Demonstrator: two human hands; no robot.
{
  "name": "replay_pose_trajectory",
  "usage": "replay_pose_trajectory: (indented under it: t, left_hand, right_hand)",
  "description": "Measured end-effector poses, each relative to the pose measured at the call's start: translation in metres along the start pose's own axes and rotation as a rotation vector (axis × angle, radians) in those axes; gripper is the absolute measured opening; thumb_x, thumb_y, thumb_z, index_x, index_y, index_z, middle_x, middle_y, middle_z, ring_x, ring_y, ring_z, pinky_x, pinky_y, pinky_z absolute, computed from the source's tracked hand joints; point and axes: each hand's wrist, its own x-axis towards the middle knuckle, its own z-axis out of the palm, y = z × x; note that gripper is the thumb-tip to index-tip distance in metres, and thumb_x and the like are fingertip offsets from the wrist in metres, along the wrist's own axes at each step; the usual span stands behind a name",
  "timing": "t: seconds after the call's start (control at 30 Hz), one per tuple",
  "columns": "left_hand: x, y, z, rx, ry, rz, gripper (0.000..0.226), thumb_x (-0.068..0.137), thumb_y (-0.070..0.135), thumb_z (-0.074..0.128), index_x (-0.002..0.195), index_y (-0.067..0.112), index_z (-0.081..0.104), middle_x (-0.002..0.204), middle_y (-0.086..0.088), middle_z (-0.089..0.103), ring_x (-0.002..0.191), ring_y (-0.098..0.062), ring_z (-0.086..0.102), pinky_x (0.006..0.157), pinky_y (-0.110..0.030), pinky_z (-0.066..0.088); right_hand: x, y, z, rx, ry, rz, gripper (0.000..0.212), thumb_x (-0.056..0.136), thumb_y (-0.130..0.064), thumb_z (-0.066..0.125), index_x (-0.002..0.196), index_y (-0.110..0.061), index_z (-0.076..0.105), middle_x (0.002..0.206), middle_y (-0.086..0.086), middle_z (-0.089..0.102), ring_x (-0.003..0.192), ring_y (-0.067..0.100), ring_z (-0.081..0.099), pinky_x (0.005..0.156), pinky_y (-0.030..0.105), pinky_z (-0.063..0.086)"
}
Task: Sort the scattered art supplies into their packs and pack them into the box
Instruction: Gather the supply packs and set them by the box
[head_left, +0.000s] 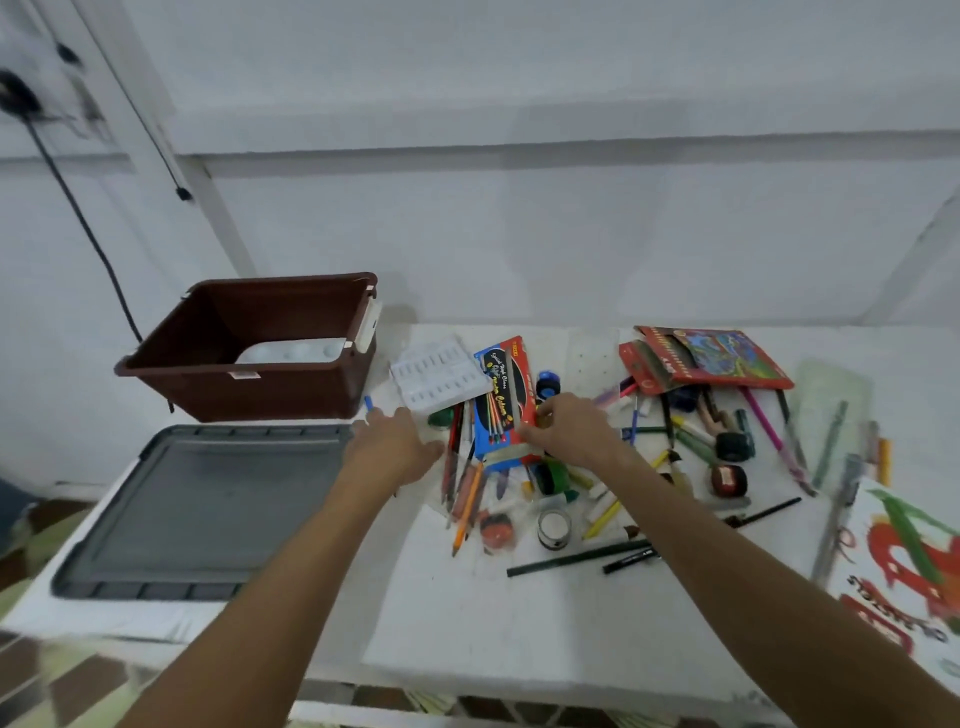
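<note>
Pencils (464, 488) lie scattered on the white tabletop (519, 613) beside a red-and-blue pack (506, 400), which the right hand (569, 431) pinches at its edge (fingers curled). Left hand (392, 444) lies flat, fingers spread, near the brown box (249, 384).

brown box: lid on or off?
Off. The brown box stands open-topped, with a white palette visible inside; the grey lid lies flat on the table in front of it.

A plain white painted wall (519, 104) rises behind the white cloth-covered counter (493, 623). A black cable (83, 223) hangs down the wall at left. Brown-and-pale patterned floor (67, 680) shows below.
</note>
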Motion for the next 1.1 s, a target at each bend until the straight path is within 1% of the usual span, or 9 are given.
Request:
replay_pose_trajectory:
  t: [0.1, 0.2, 0.3, 0.33, 0.43, 0.53, 0.7, 1.0, 1.1]
  left_hand:
    - [-0.004, -0.013, 0.000, -0.023, -0.134, 0.012, 0.058, 0.088, 0.056, 0.054, 0.119, 0.006, 0.050, 0.104, -0.009, 0.058, 0.088, -0.022, 0.053, 0.072, -0.027, 0.041]
    - [-0.001, -0.022, 0.002, -0.155, -0.153, 0.001, 0.059, 0.082, 0.056, 0.064, 0.109, 0.004, 0.057, 0.102, -0.010, 0.062, 0.081, -0.020, 0.053, 0.066, -0.028, 0.043]
    - [0.001, -0.031, 0.004, -0.403, -0.126, -0.033, 0.039, 0.078, 0.047, 0.074, 0.082, 0.015, 0.052, 0.084, -0.007, 0.062, 0.070, -0.020, 0.062, 0.060, -0.030, 0.054]
    - [0.001, -0.033, 0.002, -0.527, -0.130, -0.042, 0.035, 0.079, 0.040, 0.075, 0.081, 0.013, 0.053, 0.081, -0.008, 0.063, 0.066, -0.018, 0.064, 0.057, -0.030, 0.056]
    - [-0.005, -0.038, -0.013, -0.914, -0.152, -0.042, 0.033, 0.083, 0.018, 0.075, 0.104, -0.003, 0.060, 0.077, -0.013, 0.064, 0.051, -0.012, 0.064, 0.048, -0.023, 0.054]
    - [-0.007, -0.048, -0.027, -1.158, -0.157, -0.026, 0.035, 0.084, 0.008, 0.071, 0.115, -0.004, 0.058, 0.080, -0.018, 0.063, 0.051, -0.013, 0.066, 0.047, -0.022, 0.053]
    - [-0.010, -0.084, -0.046, -1.306, -0.073, -0.025, 0.030, 0.084, 0.009, 0.070, 0.111, -0.001, 0.063, 0.092, -0.020, 0.064, 0.062, -0.016, 0.065, 0.052, -0.022, 0.055]
    - [-0.039, -0.183, -0.041, -1.339, 0.016, -0.154, 0.019, 0.090, 0.009, 0.063, 0.107, -0.001, 0.063, 0.068, -0.003, 0.068, 0.055, -0.009, 0.066, 0.053, -0.020, 0.056]
    - [-0.039, -0.208, -0.032, -1.346, 0.048, -0.255, 0.025, 0.088, 0.004, 0.064, 0.112, -0.001, 0.060, 0.076, -0.008, 0.067, 0.054, -0.013, 0.064, 0.051, -0.023, 0.057]
  right_hand:
    - [-0.003, -0.003, 0.002, 0.027, -0.002, 0.013, 0.028, 0.086, -0.034, 0.067, 0.102, -0.011, 0.066, 0.092, 0.000, 0.067, 0.065, 0.001, 0.055, 0.052, 0.013, 0.035]
    - [-0.008, -0.006, -0.002, 0.144, 0.055, 0.028, 0.029, 0.088, -0.028, 0.065, 0.109, -0.009, 0.065, 0.085, -0.002, 0.062, 0.066, 0.002, 0.055, 0.054, 0.016, 0.042]
    - [-0.011, -0.004, -0.008, 0.309, 0.107, 0.096, 0.029, 0.090, -0.025, 0.061, 0.111, -0.006, 0.065, 0.089, 0.006, 0.067, 0.072, 0.016, 0.064, 0.065, 0.030, 0.053]
    - [-0.013, -0.003, -0.012, 0.394, 0.106, 0.122, 0.026, 0.092, -0.022, 0.059, 0.111, -0.005, 0.065, 0.090, 0.008, 0.068, 0.071, 0.018, 0.065, 0.064, 0.031, 0.054]
    - [-0.021, 0.002, -0.026, 0.588, 0.133, 0.154, 0.022, 0.093, -0.017, 0.058, 0.105, -0.001, 0.067, 0.086, 0.010, 0.068, 0.072, 0.021, 0.065, 0.064, 0.032, 0.057]
    - [-0.030, 0.002, -0.039, 0.734, 0.160, 0.150, 0.019, 0.093, -0.014, 0.057, 0.103, 0.000, 0.066, 0.086, 0.014, 0.068, 0.074, 0.025, 0.066, 0.066, 0.034, 0.059]
    - [-0.040, -0.011, -0.049, 0.837, 0.106, 0.073, 0.017, 0.097, -0.012, 0.050, 0.106, -0.006, 0.063, 0.095, 0.014, 0.068, 0.086, 0.025, 0.067, 0.071, 0.037, 0.060]
    - [-0.030, -0.071, 0.010, 0.665, -0.184, -0.084, 0.022, 0.097, -0.007, 0.047, 0.112, -0.005, 0.064, 0.099, 0.017, 0.069, 0.082, 0.024, 0.067, 0.067, 0.033, 0.060]
    - [-0.027, -0.073, 0.027, 0.592, -0.230, -0.109, 0.025, 0.098, -0.008, 0.047, 0.116, -0.008, 0.064, 0.103, 0.014, 0.069, 0.085, 0.020, 0.069, 0.068, 0.034, 0.059]
